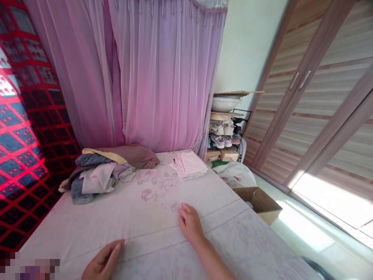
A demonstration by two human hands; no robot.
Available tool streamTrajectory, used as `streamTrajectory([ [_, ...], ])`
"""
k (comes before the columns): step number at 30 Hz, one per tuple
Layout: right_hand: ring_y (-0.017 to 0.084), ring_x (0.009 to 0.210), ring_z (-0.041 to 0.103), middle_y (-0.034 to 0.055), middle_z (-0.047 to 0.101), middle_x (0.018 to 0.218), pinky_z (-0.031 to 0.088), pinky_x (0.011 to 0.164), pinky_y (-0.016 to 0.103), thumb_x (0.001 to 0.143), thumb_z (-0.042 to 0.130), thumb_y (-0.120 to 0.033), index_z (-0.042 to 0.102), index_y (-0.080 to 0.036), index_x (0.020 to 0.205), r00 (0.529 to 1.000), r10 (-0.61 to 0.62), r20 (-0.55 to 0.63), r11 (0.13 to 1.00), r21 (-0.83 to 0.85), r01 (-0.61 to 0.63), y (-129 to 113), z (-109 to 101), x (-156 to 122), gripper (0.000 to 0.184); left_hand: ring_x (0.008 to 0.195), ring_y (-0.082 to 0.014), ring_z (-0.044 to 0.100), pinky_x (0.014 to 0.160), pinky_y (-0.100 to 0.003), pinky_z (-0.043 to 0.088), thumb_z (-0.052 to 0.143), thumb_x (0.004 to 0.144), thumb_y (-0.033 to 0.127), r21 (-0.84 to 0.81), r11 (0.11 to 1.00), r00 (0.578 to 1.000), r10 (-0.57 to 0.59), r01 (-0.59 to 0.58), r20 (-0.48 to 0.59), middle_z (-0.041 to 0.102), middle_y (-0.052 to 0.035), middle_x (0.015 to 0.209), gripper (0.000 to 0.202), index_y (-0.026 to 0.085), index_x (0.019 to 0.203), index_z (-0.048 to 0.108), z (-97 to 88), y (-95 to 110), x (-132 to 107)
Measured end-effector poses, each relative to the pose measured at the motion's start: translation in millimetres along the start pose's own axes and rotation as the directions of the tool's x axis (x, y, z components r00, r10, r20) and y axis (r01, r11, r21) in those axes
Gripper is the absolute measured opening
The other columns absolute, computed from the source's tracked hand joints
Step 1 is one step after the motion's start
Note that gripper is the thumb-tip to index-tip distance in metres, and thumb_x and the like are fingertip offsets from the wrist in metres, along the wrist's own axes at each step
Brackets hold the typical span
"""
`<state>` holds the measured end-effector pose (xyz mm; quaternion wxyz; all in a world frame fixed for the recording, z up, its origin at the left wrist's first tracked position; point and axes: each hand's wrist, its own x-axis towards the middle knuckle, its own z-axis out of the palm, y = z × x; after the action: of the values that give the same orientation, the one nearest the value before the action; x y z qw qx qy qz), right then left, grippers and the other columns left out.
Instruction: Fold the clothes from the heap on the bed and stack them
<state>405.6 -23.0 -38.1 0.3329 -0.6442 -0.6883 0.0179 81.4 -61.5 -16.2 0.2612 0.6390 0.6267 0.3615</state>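
Observation:
My left hand (104,259) is over the near part of the bed (122,217), its fingers stretched out and the thumb a little apart, holding nothing. Farther forward and to the right, my right hand (190,222) is low over the sheet with its fingers loosely bent and nothing in them. Whether it touches the cloth I cannot tell. Beyond it sits a folded stack of pink striped cloth (190,164). A loose heap of clothes (99,173) lies at the far left of the bed, with denim, grey and brown pieces showing.
A purple curtain (163,77) hangs behind the bed. On the right floor stand an open cardboard box (266,204), a white plastic bag (237,175) and a rack with shoes (223,128). Wooden wardrobe doors (309,97) line the right; a red-and-dark checked cloth (26,155) hangs left.

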Motion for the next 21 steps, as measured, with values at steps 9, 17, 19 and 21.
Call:
streamTrajectory([
  [9, 0.022, 0.114, 0.056, 0.0051, 0.069, 0.114, 0.037, 0.104, 0.037, 0.081, 0.049, -0.011, 0.074, -0.023, 0.094, 0.999, -0.024, 0.037, 0.998, 0.064, 0.022, -14, -23, -42, 0.03, 0.106, -0.0222, 0.065, 0.095, -0.035, 0.05, 0.039, 0.084, 0.049, 0.338, 0.914, 0.974, 0.222, -0.224, 0.046, 0.071, -0.0042, 0.113, 0.043, 0.024, 0.099, 0.071, 8.7, 13, 0],
  [17, 0.021, 0.112, 0.057, 0.0055, 0.069, 0.112, 0.037, 0.104, 0.035, 0.079, 0.049, -0.011, 0.073, -0.022, 0.095, 0.999, -0.045, 0.029, 0.998, 0.051, 0.044, -14, -26, -50, 0.031, 0.133, -0.0252, 0.043, 0.106, -0.044, 0.035, 0.037, 0.089, 0.048, 0.647, 0.71, 0.96, 0.19, -0.279, 0.205, 0.049, -0.0071, 0.143, 0.053, 0.025, 0.133, 0.054, 16.1, 29, -8],
  [19, 0.02, 0.111, 0.058, 0.0057, 0.07, 0.112, 0.037, 0.103, 0.035, 0.078, 0.049, -0.01, 0.073, -0.023, 0.094, 0.999, -0.041, 0.026, 0.998, 0.045, 0.04, -15, -27, -51, 0.031, 0.134, -0.0247, 0.04, 0.108, -0.043, 0.033, 0.036, 0.09, 0.047, 0.659, 0.701, 0.962, 0.176, -0.272, 0.209, 0.047, -0.0069, 0.145, 0.053, 0.024, 0.135, 0.053, 17.1, 31, -8],
  [21, 0.02, 0.111, 0.058, 0.0055, 0.07, 0.111, 0.037, 0.102, 0.034, 0.078, 0.05, -0.01, 0.073, -0.023, 0.093, 0.999, -0.042, 0.024, 0.998, 0.038, 0.041, -16, -27, -51, 0.031, 0.137, -0.0246, 0.037, 0.11, -0.043, 0.03, 0.035, 0.091, 0.045, 0.667, 0.7, 0.966, 0.144, -0.254, 0.216, 0.044, -0.0065, 0.147, 0.053, 0.024, 0.137, 0.05, 18.9, 31, -8],
])
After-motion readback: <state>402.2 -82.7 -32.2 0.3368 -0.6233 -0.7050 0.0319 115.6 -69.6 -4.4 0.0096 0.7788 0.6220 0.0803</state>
